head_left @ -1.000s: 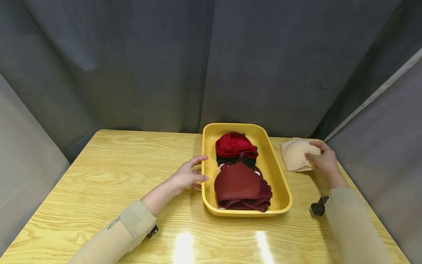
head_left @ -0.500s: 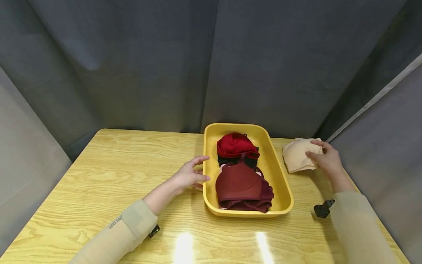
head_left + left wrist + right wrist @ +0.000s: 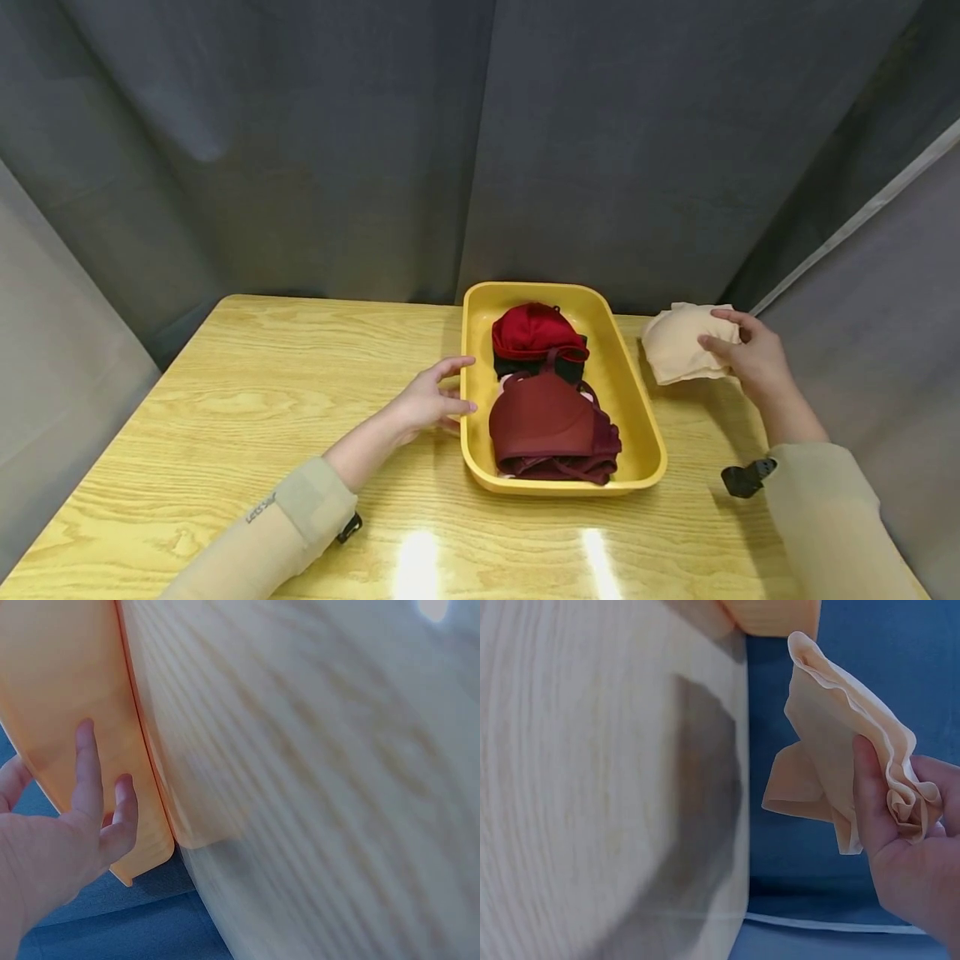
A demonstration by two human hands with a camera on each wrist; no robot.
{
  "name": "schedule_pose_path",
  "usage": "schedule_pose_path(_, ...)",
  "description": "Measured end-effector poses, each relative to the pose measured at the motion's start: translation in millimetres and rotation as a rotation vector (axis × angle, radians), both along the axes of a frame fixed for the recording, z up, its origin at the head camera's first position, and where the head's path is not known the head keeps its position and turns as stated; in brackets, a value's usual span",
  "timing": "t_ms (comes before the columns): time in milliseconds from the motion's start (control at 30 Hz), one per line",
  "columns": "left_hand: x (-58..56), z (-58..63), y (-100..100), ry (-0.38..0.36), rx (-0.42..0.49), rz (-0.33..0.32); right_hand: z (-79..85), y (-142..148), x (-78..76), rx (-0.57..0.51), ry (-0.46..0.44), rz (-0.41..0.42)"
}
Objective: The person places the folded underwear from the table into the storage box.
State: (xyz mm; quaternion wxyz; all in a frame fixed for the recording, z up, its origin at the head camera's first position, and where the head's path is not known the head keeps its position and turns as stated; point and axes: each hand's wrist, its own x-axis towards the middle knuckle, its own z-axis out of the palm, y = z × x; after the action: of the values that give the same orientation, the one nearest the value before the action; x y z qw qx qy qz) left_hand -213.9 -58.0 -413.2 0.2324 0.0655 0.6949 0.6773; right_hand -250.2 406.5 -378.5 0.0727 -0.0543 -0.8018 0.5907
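My right hand [image 3: 761, 358] pinches a folded beige bra [image 3: 684, 343] at its right edge, beyond the tub's right side. In the right wrist view the bra [image 3: 829, 735] hangs clear of the tabletop, a loose flap dangling below the thumb and its shadow lying on the wood. My left hand [image 3: 427, 400] rests at the left wall of a yellow plastic tub [image 3: 637, 433], fingers spread and fairly straight. From the left wrist, the fingers [image 3: 88, 772] lie along the tub's outer wall [image 3: 67, 667]. Inside the tub are a maroon bra [image 3: 543, 421] in front and a red bra [image 3: 531, 329] behind.
Black fabric [image 3: 517, 365] shows under the red bra, and pale pink bits peek out around the maroon one. The tub stands near the back edge of a wooden table [image 3: 300, 367]. Grey curtains [image 3: 337, 150] rise behind it and a lighter panel [image 3: 885, 333] closes the right side.
My right hand has lifted the beige bra off the table, tilting it up and shifting slightly right and back. My left hand stays at the tub.
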Motion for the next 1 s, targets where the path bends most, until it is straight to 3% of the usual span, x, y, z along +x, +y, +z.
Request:
schedule_pose_path(133, 0.5, -0.3, 0.3, -0.002, 0.002, -0.001, 10.3, -5.2, 4.1, -0.101, 0.011, 0.020)
schedule_pose_path(433, -0.3, 0.5, 1.1, -0.003, 0.009, 0.001, 34.3, -25.2, 10.6, -0.069, 0.033, -0.010)
schedule_pose_path(767, -0.8, 1.5, 1.1, 0.001, 0.007, -0.001, 50.0, -52.6, 15.6, -0.275, 0.141, 0.026)
schedule_pose_path(1000, 0.8, 3.6, 1.6, 0.012, -0.010, 0.006, 54.9, -77.2, 18.4, -0.339, 0.196, 0.028)
